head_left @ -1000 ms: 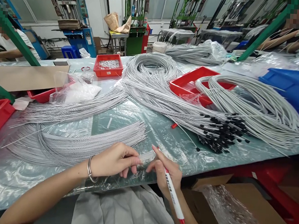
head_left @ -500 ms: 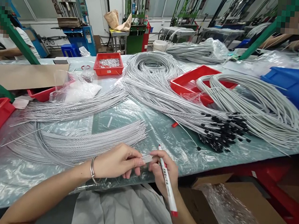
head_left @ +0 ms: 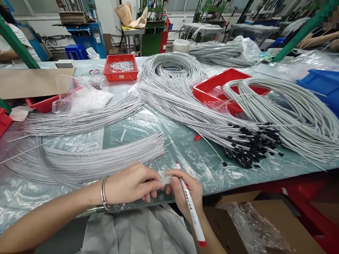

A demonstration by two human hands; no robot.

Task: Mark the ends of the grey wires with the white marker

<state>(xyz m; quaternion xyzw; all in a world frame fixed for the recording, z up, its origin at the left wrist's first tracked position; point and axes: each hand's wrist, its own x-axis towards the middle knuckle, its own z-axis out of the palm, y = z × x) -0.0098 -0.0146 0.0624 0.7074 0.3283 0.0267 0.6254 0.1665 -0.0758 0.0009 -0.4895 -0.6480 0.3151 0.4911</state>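
Hands meet at the near edge of the plastic-covered worktable (head_left: 185, 143), close to the person's body. The left hand (head_left: 130, 184), with a thin metal bangle on its wrist, pinches one end of a small clear plastic piece (head_left: 166, 179) between thumb and fingertips. The right hand (head_left: 186, 192) grips the other end of that piece with its thumb and forefinger, so the piece sits directly between the two hands, touching both. What the piece is exactly is hard to tell, since it is small and see-through. The right hand also holds a white pen with a red cap and tip (head_left: 191, 208) tucked along its fingers; the pen slants from just above the knuckles down past the wrist.

Just beyond the left hand lies a curved bundle of thin grey wires (head_left: 97, 160), its cut ends fanning toward the hands but not touching them. Farther back, a larger sheaf of grey cables with black end caps (head_left: 252, 146) stretches to the right. A red plastic tray of small silver metal parts (head_left: 121, 67) stands well apart at the far side, and an open brown cardboard box (head_left: 280, 235) sits below the table edge at the right.
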